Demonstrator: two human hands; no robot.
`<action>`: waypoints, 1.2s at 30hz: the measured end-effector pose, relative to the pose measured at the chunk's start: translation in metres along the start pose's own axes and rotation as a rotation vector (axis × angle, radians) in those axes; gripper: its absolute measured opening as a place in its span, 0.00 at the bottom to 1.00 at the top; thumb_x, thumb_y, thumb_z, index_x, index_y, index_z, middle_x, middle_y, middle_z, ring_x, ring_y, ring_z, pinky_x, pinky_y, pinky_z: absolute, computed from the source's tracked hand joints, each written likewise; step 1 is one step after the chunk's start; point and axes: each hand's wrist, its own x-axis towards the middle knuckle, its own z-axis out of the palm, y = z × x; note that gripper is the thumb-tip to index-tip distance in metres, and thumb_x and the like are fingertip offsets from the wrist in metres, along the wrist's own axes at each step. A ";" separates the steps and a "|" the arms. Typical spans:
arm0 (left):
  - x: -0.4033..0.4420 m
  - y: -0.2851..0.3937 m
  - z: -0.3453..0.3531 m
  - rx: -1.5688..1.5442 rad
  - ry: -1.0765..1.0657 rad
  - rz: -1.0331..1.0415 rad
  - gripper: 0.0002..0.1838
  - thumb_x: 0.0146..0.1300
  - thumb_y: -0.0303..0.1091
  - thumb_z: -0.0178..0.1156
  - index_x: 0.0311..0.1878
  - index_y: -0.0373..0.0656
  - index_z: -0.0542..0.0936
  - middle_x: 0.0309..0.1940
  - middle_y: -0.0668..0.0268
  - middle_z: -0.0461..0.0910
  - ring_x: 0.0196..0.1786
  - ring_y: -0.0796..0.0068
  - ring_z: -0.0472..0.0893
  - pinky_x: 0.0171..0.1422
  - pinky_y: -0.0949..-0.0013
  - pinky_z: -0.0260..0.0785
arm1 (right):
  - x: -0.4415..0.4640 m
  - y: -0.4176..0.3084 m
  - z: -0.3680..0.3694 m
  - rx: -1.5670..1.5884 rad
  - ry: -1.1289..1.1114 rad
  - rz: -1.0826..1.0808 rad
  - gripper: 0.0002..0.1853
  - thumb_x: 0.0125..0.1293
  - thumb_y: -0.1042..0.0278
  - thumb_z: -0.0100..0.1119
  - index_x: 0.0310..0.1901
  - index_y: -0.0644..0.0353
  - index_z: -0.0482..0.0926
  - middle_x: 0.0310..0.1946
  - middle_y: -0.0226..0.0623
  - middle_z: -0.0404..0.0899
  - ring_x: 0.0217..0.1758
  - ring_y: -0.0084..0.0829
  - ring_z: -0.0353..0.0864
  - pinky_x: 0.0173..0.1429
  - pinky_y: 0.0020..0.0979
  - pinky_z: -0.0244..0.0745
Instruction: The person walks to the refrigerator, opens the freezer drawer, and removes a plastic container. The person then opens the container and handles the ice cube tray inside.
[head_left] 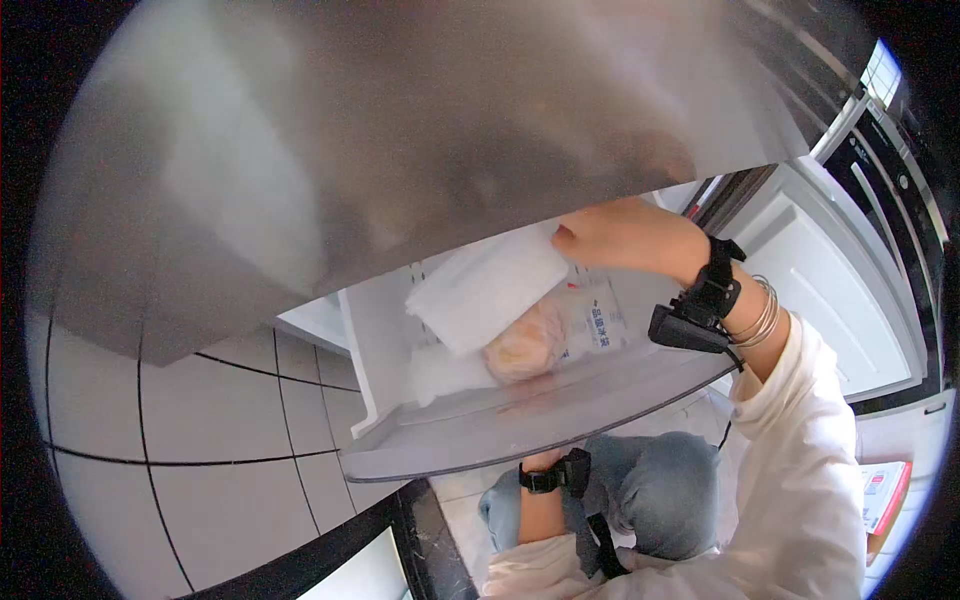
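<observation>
My right hand (635,238) reaches over a pulled-out freezer drawer (520,440) with a clear front. Its thumb lies at the upper right corner of a white flat packet (490,285), which is tilted. The other fingers disappear behind a grey panel. Beneath the packet, a round pinkish-yellow food item in clear wrap (525,343) rests beside a white ice pack with blue printed characters (600,325). My left hand (545,459) is at the underside of the drawer front, its fingers hidden by it.
The blurred grey panel (400,130) overhangs the drawer and fills the upper view. A white freezer door (830,290) stands open at the right. Grey tiles (220,420) are on the left. My knees (660,490) are below the drawer. A red-edged box (885,497) is at the lower right.
</observation>
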 end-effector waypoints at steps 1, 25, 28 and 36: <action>0.000 0.000 0.001 -0.007 -0.001 0.004 0.23 0.71 0.46 0.47 0.63 0.44 0.65 0.61 0.65 0.68 0.64 0.67 0.66 0.71 0.60 0.56 | -0.004 -0.018 -0.022 0.056 -0.161 0.026 0.17 0.61 0.60 0.50 0.45 0.64 0.74 0.40 0.54 0.78 0.43 0.51 0.79 0.47 0.47 0.73; 0.016 0.011 0.018 -0.125 0.025 0.033 0.33 0.68 0.61 0.43 0.68 0.49 0.59 0.66 0.68 0.63 0.68 0.70 0.63 0.70 0.60 0.55 | -0.004 0.009 0.000 -0.578 0.149 -0.687 0.28 0.46 0.77 0.60 0.53 0.58 0.67 0.54 0.37 0.67 0.61 0.36 0.68 0.65 0.42 0.67; 0.016 0.010 0.016 -0.116 0.022 0.014 0.37 0.66 0.64 0.43 0.70 0.50 0.56 0.68 0.68 0.60 0.68 0.69 0.61 0.70 0.59 0.54 | 0.002 0.005 0.004 -0.617 0.178 -0.668 0.26 0.48 0.75 0.59 0.53 0.57 0.68 0.54 0.36 0.66 0.60 0.34 0.69 0.60 0.39 0.71; 0.019 -0.002 -0.001 -0.116 -0.019 0.027 0.44 0.60 0.70 0.43 0.72 0.52 0.50 0.69 0.67 0.56 0.70 0.65 0.58 0.70 0.57 0.54 | 0.015 0.027 0.023 -0.687 0.169 -0.608 0.25 0.48 0.69 0.63 0.50 0.57 0.69 0.53 0.34 0.69 0.59 0.33 0.70 0.49 0.34 0.77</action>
